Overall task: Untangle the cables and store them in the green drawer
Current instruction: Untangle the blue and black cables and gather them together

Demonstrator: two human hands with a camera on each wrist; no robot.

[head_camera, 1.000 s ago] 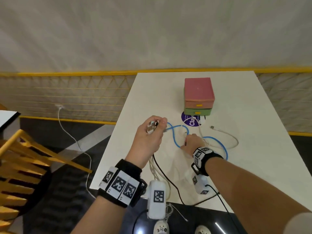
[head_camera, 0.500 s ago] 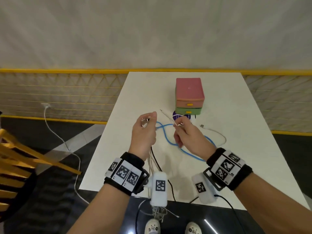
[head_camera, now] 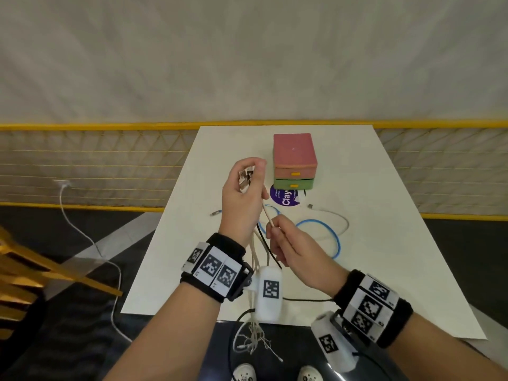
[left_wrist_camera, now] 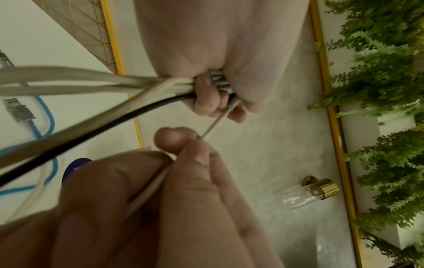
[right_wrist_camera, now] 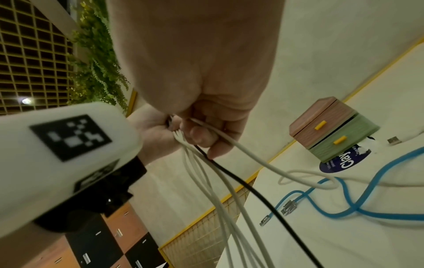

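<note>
Sorting is under way: a bundle of cables (head_camera: 254,244) is gripped in the left hand (head_camera: 242,199), one white cable (head_camera: 267,214) is pinched by the right hand (head_camera: 291,248), and adding it to the bundle likely comes next, the green drawer (head_camera: 293,184) being closed.

A pale, faintly streaked plaster wall (head_camera: 247,56) fills the upper part of the head view. Below it runs a yellow-railed wire mesh fence (head_camera: 96,166) behind a white rectangular tabletop (head_camera: 398,257). The floor (head_camera: 55,339) is dark and glossy with a light grey diagonal stripe (head_camera: 115,237). A yellow slatted wooden chair (head_camera: 24,279) stands at the left edge. The wrist views show hanging green fern foliage (left_wrist_camera: 378,90), a gold-capped glass wall lamp (left_wrist_camera: 309,192) and orange and black lockers (right_wrist_camera: 103,244).
</note>
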